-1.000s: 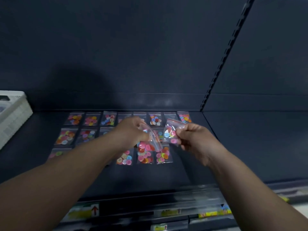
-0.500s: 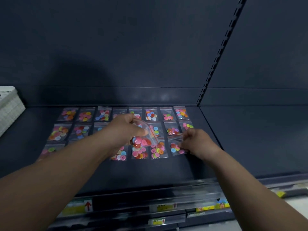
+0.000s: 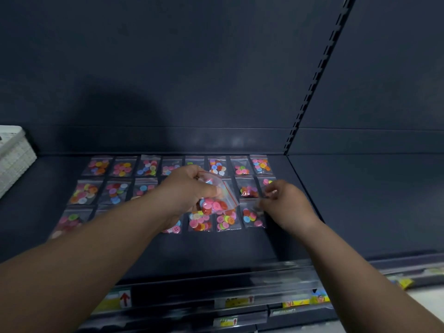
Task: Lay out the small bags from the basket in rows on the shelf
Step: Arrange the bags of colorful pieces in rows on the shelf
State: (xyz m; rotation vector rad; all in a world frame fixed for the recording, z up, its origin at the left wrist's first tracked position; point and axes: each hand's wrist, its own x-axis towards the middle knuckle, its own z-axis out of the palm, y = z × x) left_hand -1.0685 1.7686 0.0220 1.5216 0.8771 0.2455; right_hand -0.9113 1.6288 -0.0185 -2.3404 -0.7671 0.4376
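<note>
Small clear zip bags of coloured buttons lie in three rows [image 3: 217, 166] on the dark shelf [image 3: 216, 251]. My left hand [image 3: 185, 191] hovers over the middle of the rows, shut on a bag of pink and red buttons [image 3: 216, 200] with a red zip strip, held tilted. My right hand [image 3: 288, 203] is low at the right end of the front row. Its fingertips pinch the top right corner of a bag [image 3: 251, 216] that lies flat on the shelf. My left arm hides part of the middle and front rows.
A white woven basket [image 3: 14, 159] stands at the far left edge of the shelf. A slotted upright [image 3: 310, 97] divides the dark back panel. Price-label strips [image 3: 237, 301] run along the shelf's front edge and the shelves below.
My right hand carried a bag from in front of me down to the right end of the front row and laid it flat. My left hand kept its bag and hardly moved.
</note>
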